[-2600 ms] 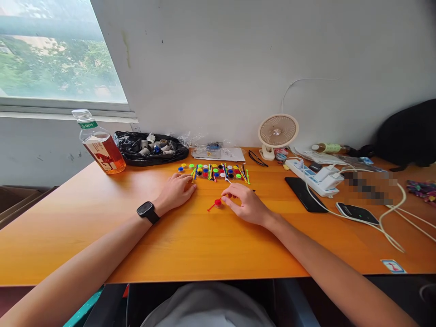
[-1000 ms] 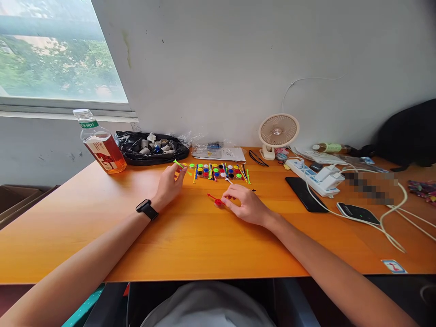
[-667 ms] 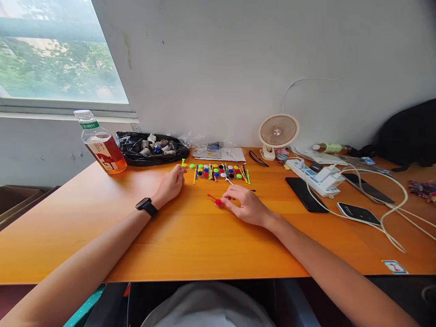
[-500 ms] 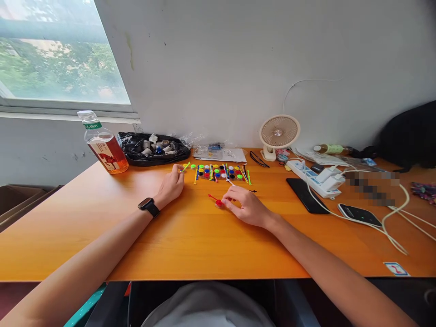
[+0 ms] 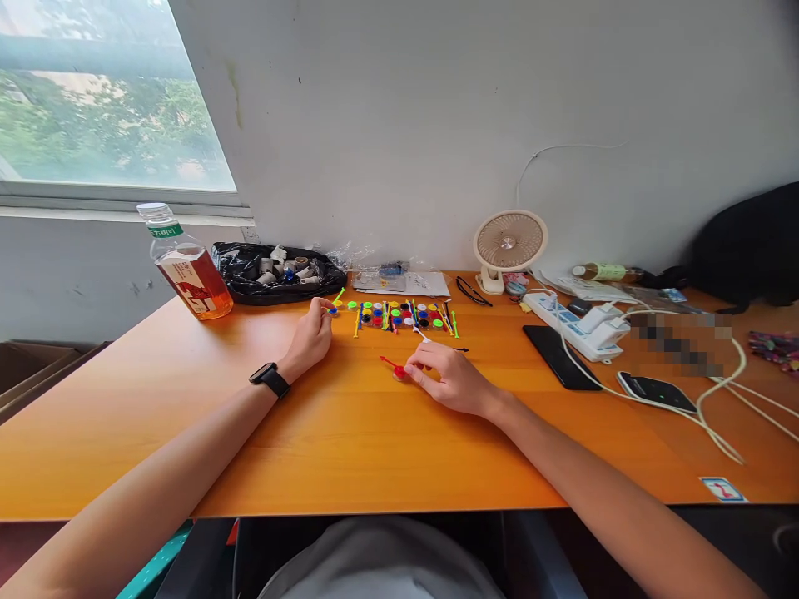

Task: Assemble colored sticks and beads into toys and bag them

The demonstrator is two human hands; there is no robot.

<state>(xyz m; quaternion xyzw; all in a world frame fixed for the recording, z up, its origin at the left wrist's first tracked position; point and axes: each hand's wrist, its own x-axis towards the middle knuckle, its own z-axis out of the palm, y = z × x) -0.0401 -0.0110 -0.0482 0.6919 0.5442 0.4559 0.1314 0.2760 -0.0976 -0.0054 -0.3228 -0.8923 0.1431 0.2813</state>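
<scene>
Nearest, in the middle of the desk [image 5: 349, 449], the right hand [image 5: 450, 381] closes its fingertips on a red cap with a stick [image 5: 397, 369]. Farther, the left hand [image 5: 312, 334] pinches a green stick [image 5: 338, 298] at the left end of the coloured caps and sticks [image 5: 403, 316]. Such small parts, I think, demand a fine grip. At the far edge, a black bag [image 5: 278, 279] contains grey and white pieces, and a bottle [image 5: 187, 270] holds an amber drink.

Black smartwatch [image 5: 268, 378] with a dark square face and black strap just behind the left hand [image 5: 310, 341], forearms bare behind it and the right hand [image 5: 453, 378], light grey clothing [image 5: 380, 561] at the lap.
</scene>
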